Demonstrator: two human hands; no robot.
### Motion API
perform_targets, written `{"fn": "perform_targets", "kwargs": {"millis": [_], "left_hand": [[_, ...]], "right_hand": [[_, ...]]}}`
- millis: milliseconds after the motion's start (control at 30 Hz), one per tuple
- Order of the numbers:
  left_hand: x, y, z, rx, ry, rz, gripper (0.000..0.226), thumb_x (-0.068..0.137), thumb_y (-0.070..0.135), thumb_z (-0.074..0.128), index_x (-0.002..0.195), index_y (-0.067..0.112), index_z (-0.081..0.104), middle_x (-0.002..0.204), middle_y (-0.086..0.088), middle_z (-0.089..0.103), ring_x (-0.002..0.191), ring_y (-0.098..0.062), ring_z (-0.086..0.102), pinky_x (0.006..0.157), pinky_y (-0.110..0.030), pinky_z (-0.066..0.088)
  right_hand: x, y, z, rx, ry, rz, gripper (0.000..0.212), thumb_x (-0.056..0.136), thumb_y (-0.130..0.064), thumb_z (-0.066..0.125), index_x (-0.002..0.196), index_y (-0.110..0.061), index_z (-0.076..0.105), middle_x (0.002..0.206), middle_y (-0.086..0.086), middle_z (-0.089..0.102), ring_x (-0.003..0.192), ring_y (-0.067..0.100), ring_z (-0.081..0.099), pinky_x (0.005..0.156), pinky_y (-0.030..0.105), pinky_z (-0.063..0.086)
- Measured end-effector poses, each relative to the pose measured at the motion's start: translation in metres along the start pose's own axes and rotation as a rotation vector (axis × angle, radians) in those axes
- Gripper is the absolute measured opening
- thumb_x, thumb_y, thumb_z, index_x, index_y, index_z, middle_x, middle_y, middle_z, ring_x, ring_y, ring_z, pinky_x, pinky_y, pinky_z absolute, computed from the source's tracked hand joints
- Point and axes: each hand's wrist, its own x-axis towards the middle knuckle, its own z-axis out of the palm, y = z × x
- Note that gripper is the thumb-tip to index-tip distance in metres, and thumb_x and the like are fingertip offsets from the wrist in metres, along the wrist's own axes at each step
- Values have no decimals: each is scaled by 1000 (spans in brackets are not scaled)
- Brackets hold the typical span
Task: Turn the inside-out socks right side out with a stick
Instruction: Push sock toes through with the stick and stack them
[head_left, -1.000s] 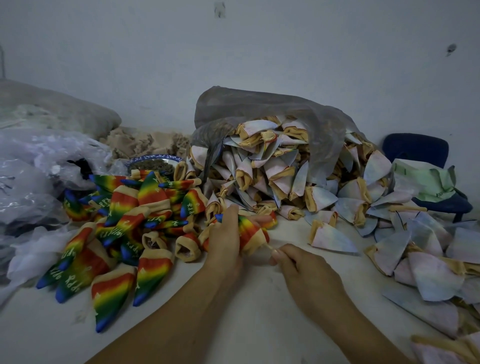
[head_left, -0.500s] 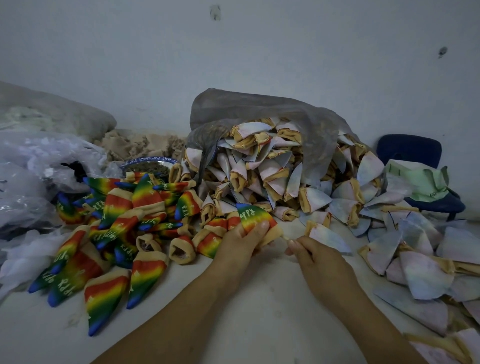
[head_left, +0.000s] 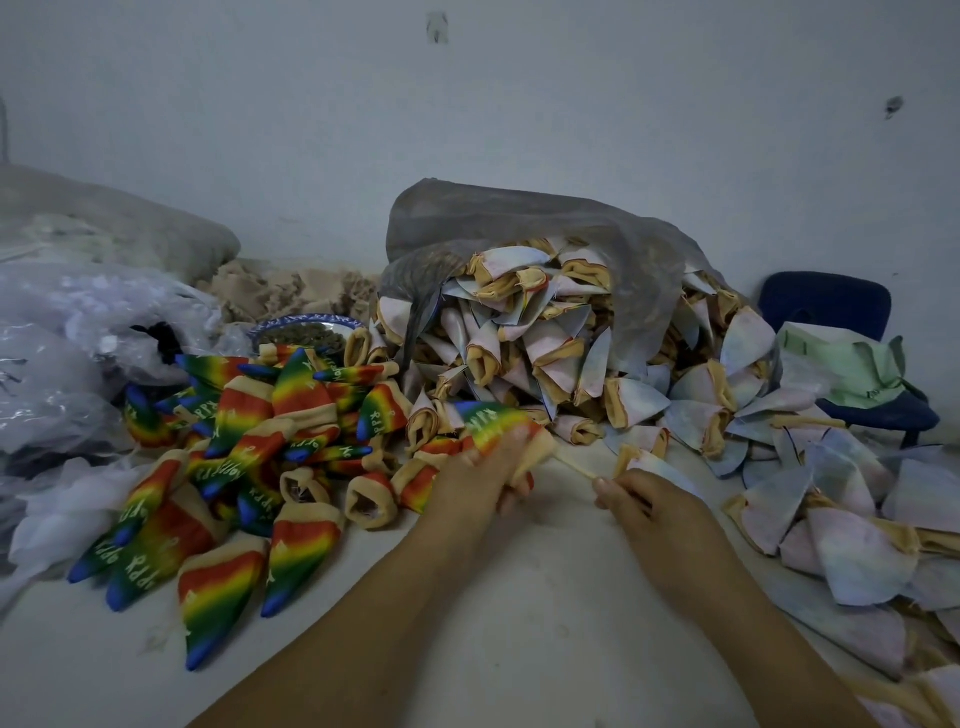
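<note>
Since a second ago, the rainbow sock (head_left: 491, 421) has been lifted higher above the bench (head_left: 519, 597) and the grips drawn apart. The left grip (head_left: 488, 478) is curled round the sock; the right grip (head_left: 660, 512) is pinched on the stick (head_left: 574, 465), whose far end is lodged in the cuff. If the stick is pulled crookedly, the cuff could be dragged back inside. Turned socks (head_left: 223, 457) are heaped at left; inside-out socks (head_left: 545, 353) are spilled from a grey bag (head_left: 519, 218) by the bare wall (head_left: 467, 130).

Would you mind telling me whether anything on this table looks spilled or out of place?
The pale inside-out socks have spilled out of the grey plastic bag and lie scattered over the right side of the table; nothing looks damaged.
</note>
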Motion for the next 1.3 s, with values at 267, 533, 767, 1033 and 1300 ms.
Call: {"fn": "perform_targets", "kwargs": {"millis": [267,533,767,1033,1300], "left_hand": [[12,12,-21,-442,107,61,63,80,77,39,113,27,60,117,-1,71,94,-7,70,74,-21,53],[19,-8,-29,753,354,302,45,105,23,37,150,24,39,164,4,17,150,-12,7,122,-36,12],[20,-7,-28,934,306,74,48,104,23,34,152,21,35,164,-2,15,147,-25,14,118,-43,19],[18,-2,-28,595,496,297,37,106,16,34,137,6,52,150,-1,35,137,-13,33,107,-18,25],[0,1,-1,350,318,588,30,104,10,40,125,11,62,125,10,52,115,12,44,95,-7,37]], "right_hand": [[3,12,2,-257,58,11,28,101,-25,38,97,-13,63,85,0,55,74,13,53,64,27,38],[-6,-1,8,-285,-132,-108,25,98,-32,43,98,-23,66,88,-1,53,76,12,54,66,28,44],[-2,5,-2,-211,29,-20,20,95,-24,49,86,-17,65,81,-2,57,71,13,55,56,18,36],[-4,3,9,-310,-62,-70,28,100,-32,39,109,-23,64,98,-1,57,83,13,57,71,28,47],[2,-1,1,85,139,80,17,94,-27,50,80,-25,59,68,3,57,61,12,52,54,25,38]]}}
